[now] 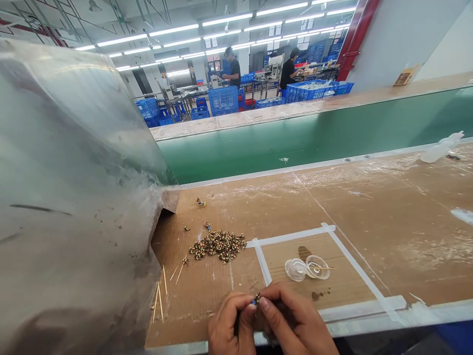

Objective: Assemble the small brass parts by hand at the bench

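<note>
A tiny painted figurine [255, 300], with blue and dark parts, is pinched between the fingertips of my left hand [231, 325] and my right hand [295, 318] at the table's front edge. Beyond them lies a pile of small black, yellow and red pieces [218, 245]. Two figurines lie loose behind the pile, one blue-legged [207, 227] and one farther back [200, 202]. To the right, a clear plastic cup [322, 274] has a thin wooden stick [327, 268] across it. A clear round lid [294, 270] touches the cup.
Several wooden toothpicks [160, 301] lie left, beside a large metal housing [81, 197]. White tape [354, 264] frames the cup's area on the brown tabletop [369, 212]. A green conveyor belt [236, 155] runs behind. A clear crumpled plastic item [439, 149] lies right. Two people work among blue crates [223, 101].
</note>
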